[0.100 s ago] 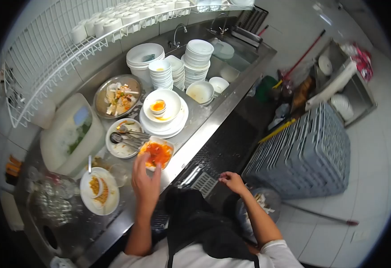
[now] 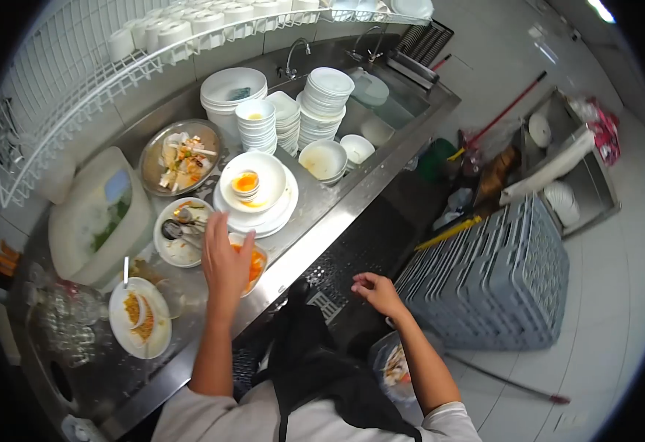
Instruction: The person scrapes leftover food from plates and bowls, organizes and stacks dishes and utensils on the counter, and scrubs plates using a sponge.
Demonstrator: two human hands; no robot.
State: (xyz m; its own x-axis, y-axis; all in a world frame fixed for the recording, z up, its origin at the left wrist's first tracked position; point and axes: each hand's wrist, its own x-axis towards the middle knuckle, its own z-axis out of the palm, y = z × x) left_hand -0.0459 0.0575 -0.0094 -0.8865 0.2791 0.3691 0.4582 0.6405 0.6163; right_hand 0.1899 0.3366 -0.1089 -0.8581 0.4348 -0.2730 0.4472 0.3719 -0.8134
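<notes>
My left hand reaches over the counter with fingers apart, holding nothing I can see. It partly covers a bowl smeared with orange-red sauce. Close to its fingertips lies a white plate with spoons and food scraps. Behind them, a stack of white plates carries a white bowl with small sauce-stained dishes inside. My right hand hangs in the air off the counter's front edge, loosely curled with nothing visible in it. Below it is a bin with food waste.
A metal bowl of scraps, a whitish tub, glasses and an oval plate with leftover food occupy the counter. Stacked bowls stand near the sink. Grey racks stand at right; a cup-filled wire rack hangs above.
The view has shifted, so the counter items appear further left. My left hand now covers more of the sauce bowl and sits nearer the spoons. My right hand remains raised beside the counter.
</notes>
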